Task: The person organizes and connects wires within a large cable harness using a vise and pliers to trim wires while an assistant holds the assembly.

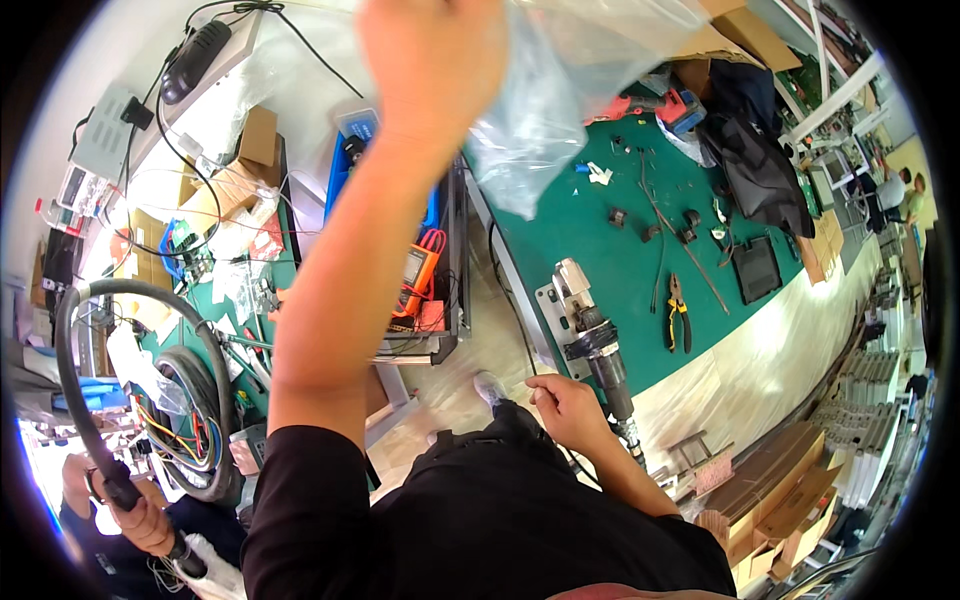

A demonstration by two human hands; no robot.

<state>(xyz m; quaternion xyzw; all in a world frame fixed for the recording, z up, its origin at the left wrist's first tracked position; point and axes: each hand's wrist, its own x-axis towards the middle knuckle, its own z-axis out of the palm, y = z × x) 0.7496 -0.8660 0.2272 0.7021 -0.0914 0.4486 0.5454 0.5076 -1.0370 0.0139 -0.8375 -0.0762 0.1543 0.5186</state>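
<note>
- Closest to the lens, the left forearm shoots up the middle of the frame, black sleeve at the bottom, and the left hand (430, 60) sits at the top centre.
- That left hand is closed on the clear plastic bag (560, 110), which hangs crumpled at the upper centre, just right of the hand, over the edge of the green bench mat (640, 270); how tightly the fingers curl cannot be told from the back of the hand.
- Lower centre-right, the right hand (570, 405) is loosely curled, fingers bent inward with nothing clearly in them.
- It hovers just beside the grey-and-black cylindrical tool (595, 340) fixed at the near edge of the mat.
- On the mat, right of centre, lie red-and-yellow-handled pliers (678, 312), with a small black tray (757, 268) further right.
- Centre frame, behind the raised arm, an orange multimeter (418, 275) peeks out.
- Lower left corner, another person's hand (145, 520) grips a thick black hose (80, 390) that arcs up the left side.
</note>
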